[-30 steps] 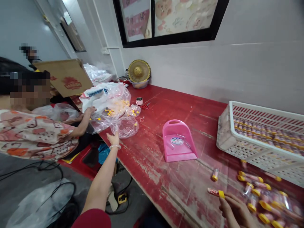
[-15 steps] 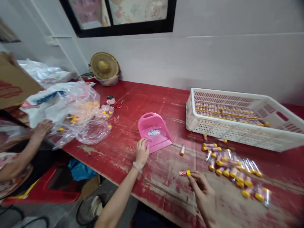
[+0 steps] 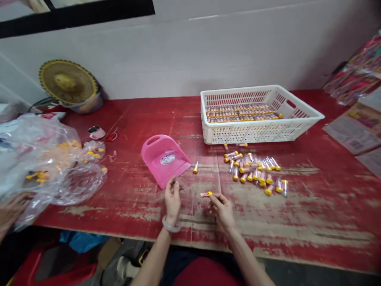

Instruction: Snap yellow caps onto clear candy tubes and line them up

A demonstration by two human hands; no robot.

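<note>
My right hand (image 3: 222, 210) pinches a yellow cap with a pink-and-white patterned stick (image 3: 205, 194) pointing left from it. At the front edge of the pink dustpan (image 3: 151, 157), my left hand (image 3: 173, 200) is closed, thumb against fingers, on what looks like a small clear tube (image 3: 180, 185); it is blurred. One yellow-capped tube (image 3: 195, 167) lies on the red table just right of the dustpan. Further right, a loose pile of yellow-capped tubes (image 3: 256, 174) is spread in front of the white basket (image 3: 253, 133), which holds rows of similar tubes.
To the left lie clear plastic bags (image 3: 86, 184) with yellow caps, beside another person's hand (image 3: 13, 210). A pink cup (image 3: 97, 133), red scissors (image 3: 111, 136) and a straw hat (image 3: 68, 81) on a tub are behind. Packages (image 3: 357, 123) stand at the right edge of the worn table.
The view has swung right. My left hand has drawn back from inside the dustpan to its front edge, closing on a clear piece. My right hand, still holding the capped stick, is nearer the left one.
</note>
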